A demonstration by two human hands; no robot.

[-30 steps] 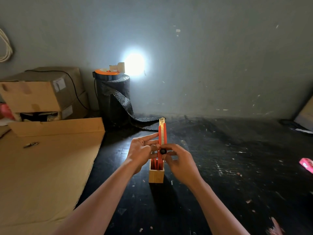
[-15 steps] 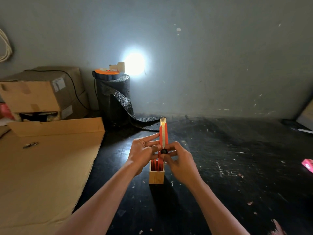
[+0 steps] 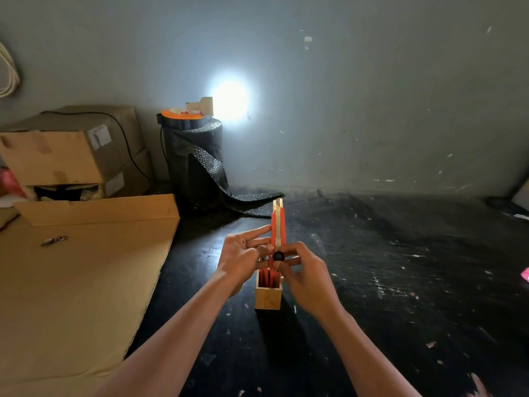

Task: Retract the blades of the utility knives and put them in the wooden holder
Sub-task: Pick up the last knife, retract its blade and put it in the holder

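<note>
An orange utility knife [image 3: 278,227] stands upright above the wooden holder [image 3: 268,296], a short piece of blade showing at its top end. The left hand [image 3: 243,257] clamps the knife's body from the side, while the right hand [image 3: 305,275] pinches the black knob [image 3: 278,256]. More orange handles sit inside the holder, which rests on the dark table [image 3: 400,282], beside flat cardboard [image 3: 80,270].
</note>
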